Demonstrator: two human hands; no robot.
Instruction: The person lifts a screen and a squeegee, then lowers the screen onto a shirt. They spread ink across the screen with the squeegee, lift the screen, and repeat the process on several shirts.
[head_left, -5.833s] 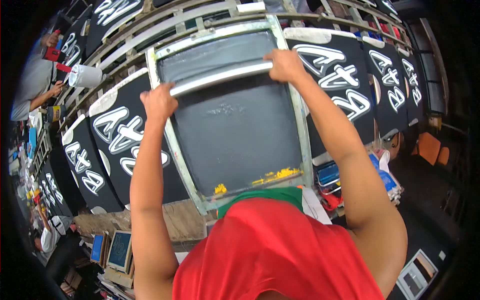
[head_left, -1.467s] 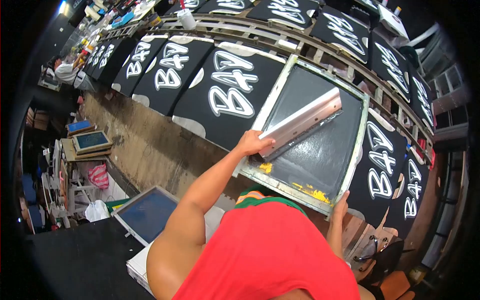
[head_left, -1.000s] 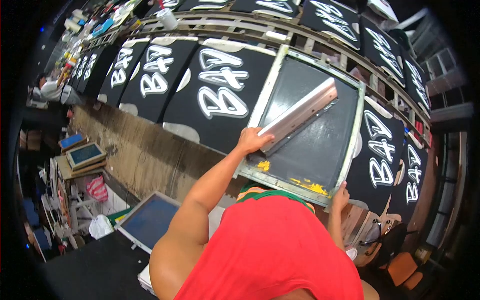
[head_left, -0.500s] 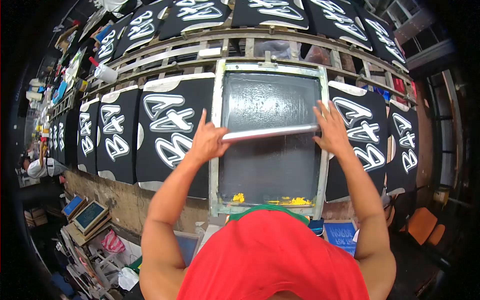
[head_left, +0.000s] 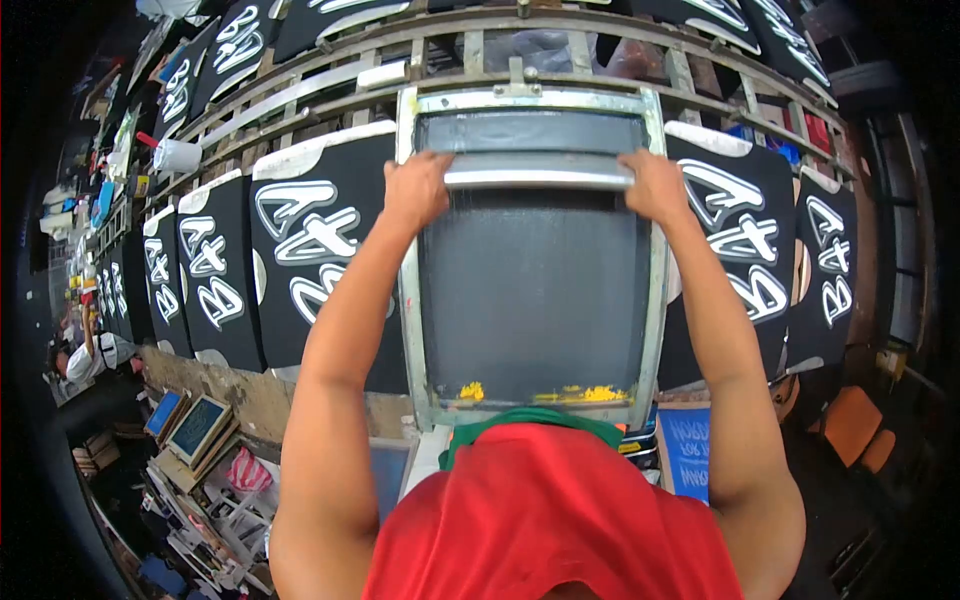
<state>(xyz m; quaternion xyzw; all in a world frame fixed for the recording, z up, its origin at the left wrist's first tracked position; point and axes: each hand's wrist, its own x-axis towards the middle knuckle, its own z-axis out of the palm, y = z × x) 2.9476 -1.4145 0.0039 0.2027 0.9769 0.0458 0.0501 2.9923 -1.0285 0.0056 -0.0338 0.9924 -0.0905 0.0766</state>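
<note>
A metal squeegee (head_left: 540, 178) lies crosswise over the upper part of a framed screen (head_left: 530, 300). My left hand (head_left: 418, 190) is closed round its left end, and my right hand (head_left: 655, 188) grips the right end. Dark mesh fills the pale, paint-stained frame, with yellow patches near its bottom edge. Black printed pieces with white lettering lie on both sides, one (head_left: 310, 240) left of the frame and another (head_left: 740, 240) right of it. What lies beneath the screen is hidden.
A wooden rail (head_left: 473, 52) runs behind the screen, with more printed pieces beyond. A white tub (head_left: 177, 156) stands at the upper left. Small framed screens (head_left: 197, 430) sit at lower left. Another person (head_left: 95, 355) is at far left. An orange chair (head_left: 850, 425) stands at right.
Both hands and the squeegee have moved up the screen, away from my body. My right hand, spread beside the bar half a second ago, has closed on it. The view has shifted slightly.
</note>
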